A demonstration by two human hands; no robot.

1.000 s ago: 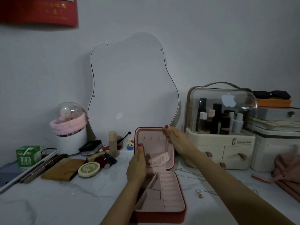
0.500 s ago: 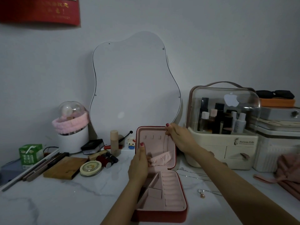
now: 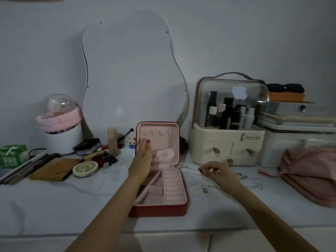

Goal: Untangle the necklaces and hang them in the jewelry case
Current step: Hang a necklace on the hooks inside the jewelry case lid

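Resting my left hand (image 3: pixel 142 159) with straight fingers against the upright lid of the open jewelry case (image 3: pixel 172 202) at the counter's middle, I curl my right hand (image 3: pixel 216 172) over the necklaces (image 3: pixel 241 176) lying right of the case, seemingly pinching a chain; dim light hides it.

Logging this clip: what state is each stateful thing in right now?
Jewelry case: open, lid upright.
Left hand: fingers straight against the lid's lining.
Right hand: pinching a necklace chain on the counter.
Second necklace: loose on the counter.
Cosmetics organizer: drawers closed.
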